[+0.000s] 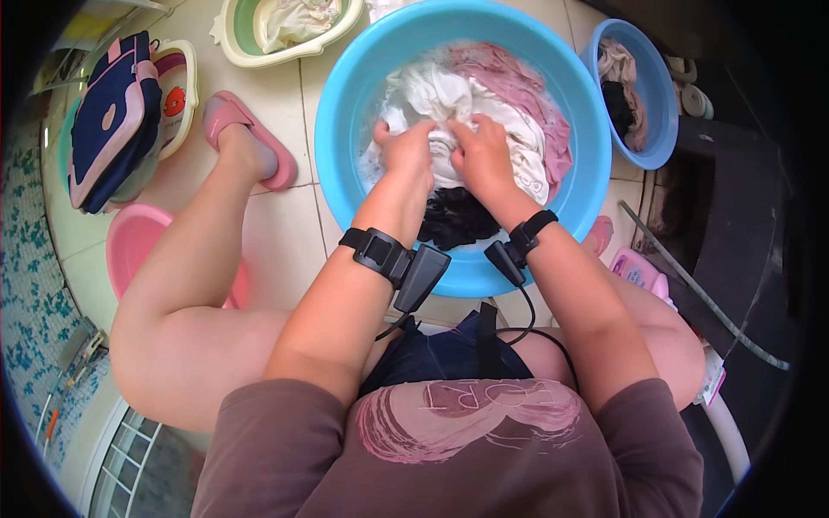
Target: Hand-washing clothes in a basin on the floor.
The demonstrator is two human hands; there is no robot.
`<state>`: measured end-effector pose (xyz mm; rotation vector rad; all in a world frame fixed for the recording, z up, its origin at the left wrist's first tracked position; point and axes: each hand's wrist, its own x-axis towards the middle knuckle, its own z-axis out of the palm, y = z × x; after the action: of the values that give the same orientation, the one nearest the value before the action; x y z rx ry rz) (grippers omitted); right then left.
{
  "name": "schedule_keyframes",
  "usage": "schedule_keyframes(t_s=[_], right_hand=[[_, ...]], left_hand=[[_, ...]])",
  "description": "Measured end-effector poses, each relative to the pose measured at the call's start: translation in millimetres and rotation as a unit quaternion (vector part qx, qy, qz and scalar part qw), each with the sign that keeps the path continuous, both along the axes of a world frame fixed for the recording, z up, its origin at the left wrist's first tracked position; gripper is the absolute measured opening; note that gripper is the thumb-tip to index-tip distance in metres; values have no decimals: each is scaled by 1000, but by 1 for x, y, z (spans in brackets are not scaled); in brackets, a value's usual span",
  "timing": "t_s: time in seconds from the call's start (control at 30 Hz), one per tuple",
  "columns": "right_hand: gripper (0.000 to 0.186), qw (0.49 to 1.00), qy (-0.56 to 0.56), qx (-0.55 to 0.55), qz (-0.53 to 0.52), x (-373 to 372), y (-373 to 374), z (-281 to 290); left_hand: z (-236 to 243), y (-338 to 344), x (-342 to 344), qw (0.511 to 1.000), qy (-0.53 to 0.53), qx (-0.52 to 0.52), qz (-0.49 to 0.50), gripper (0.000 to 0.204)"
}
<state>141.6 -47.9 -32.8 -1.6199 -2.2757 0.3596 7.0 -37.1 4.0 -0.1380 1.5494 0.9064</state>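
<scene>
Fingers curled, my left hand (408, 155) and right hand (486, 159) grip the soapy white garment (436, 91), which the black cloth (459, 220) beside it could stain if its dye runs.

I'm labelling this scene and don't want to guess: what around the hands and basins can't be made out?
In the head view:
- Palms of the left hand and right hand: hidden by the hands' own backs, so each exact grip is unclear.
- Floor of the large blue basin: covered by white cloth and other laundry.
- Pink basin: partly behind the left leg.
- Cream-rimmed basin: cut off by the top edge.
</scene>
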Motion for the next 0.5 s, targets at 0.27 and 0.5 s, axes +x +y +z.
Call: schedule_keyframes(t_s=[0.27, 0.5], right_hand=[[65, 930, -42, -311, -193, -28, 85, 33], [69, 900, -151, -409, -26, 17, 92, 22]], left_hand=[[-25, 10, -15, 995, 38, 85, 28, 52], [7, 24, 1, 963, -52, 188, 187, 28]])
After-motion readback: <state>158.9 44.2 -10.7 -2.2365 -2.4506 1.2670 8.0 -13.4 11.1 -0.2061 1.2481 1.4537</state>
